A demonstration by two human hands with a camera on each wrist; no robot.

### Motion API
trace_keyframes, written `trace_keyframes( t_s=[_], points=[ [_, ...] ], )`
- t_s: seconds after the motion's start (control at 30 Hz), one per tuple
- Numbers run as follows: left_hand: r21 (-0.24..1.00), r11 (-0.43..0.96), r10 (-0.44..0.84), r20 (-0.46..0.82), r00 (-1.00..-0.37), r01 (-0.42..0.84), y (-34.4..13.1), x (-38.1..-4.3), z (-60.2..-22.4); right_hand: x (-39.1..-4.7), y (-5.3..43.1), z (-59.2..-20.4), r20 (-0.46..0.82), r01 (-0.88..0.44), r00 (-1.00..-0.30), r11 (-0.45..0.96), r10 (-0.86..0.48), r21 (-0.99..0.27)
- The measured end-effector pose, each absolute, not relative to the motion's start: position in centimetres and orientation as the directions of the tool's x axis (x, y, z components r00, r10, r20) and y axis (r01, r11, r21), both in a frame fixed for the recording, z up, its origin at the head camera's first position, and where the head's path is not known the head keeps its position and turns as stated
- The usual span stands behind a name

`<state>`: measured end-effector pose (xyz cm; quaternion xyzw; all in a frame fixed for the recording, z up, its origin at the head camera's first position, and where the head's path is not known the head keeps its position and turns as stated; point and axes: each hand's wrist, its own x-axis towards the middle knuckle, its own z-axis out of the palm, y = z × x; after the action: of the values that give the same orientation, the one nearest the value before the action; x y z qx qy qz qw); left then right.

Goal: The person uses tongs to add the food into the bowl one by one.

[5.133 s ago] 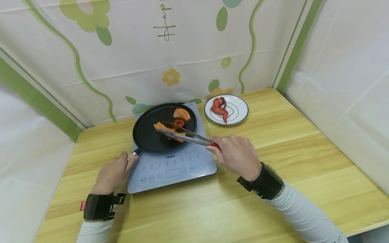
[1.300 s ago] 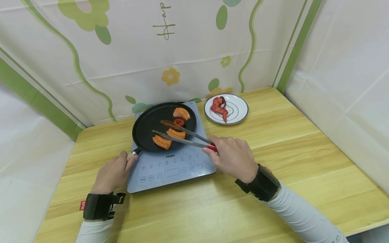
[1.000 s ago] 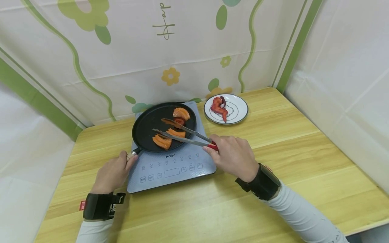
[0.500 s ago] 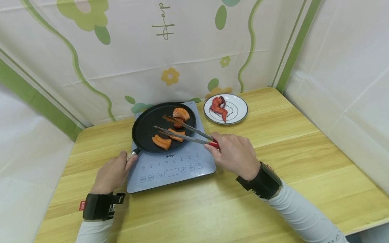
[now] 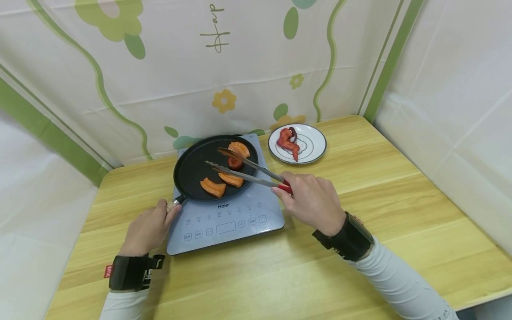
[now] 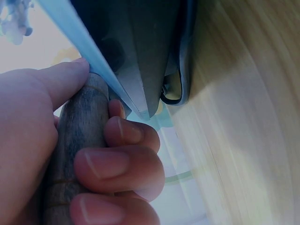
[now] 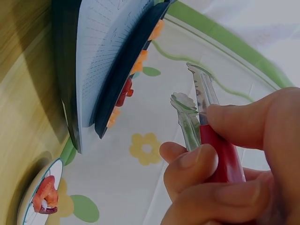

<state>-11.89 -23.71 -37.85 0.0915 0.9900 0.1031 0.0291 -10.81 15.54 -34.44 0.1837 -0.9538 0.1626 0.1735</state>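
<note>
The left hand (image 5: pixel 149 229) grips the wooden handle (image 6: pixel 84 117) of the black pan (image 5: pixel 196 171), fingers curled round it, while the right hand (image 5: pixel 314 202) holds the tongs (image 5: pixel 262 180) by their red grips, the two tips spread apart above the pan with nothing between them. In the pan, which sits on the cooker (image 5: pixel 226 218), three orange pieces of fish (image 5: pixel 213 188) and a red tomato slice (image 5: pixel 234 164) lie towards its right and near side. On the wooden table (image 5: pixel 320 275), just beside the cooker's far right corner, a white plate (image 5: pixel 315 146) carries a reddish chicken wing (image 5: pixel 288 144).
</note>
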Motion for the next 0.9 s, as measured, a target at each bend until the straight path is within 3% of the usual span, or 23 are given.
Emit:
trace_keyframes(
  t_s=[0.9],
  points=[
    [0.211,0.962,0.185,-0.029,-0.982,0.175,-23.73,-11.89,-37.88,-10.94,16.51,-33.49,0.417,-0.366,-0.876,0.896,-0.242,-0.25]
  ],
)
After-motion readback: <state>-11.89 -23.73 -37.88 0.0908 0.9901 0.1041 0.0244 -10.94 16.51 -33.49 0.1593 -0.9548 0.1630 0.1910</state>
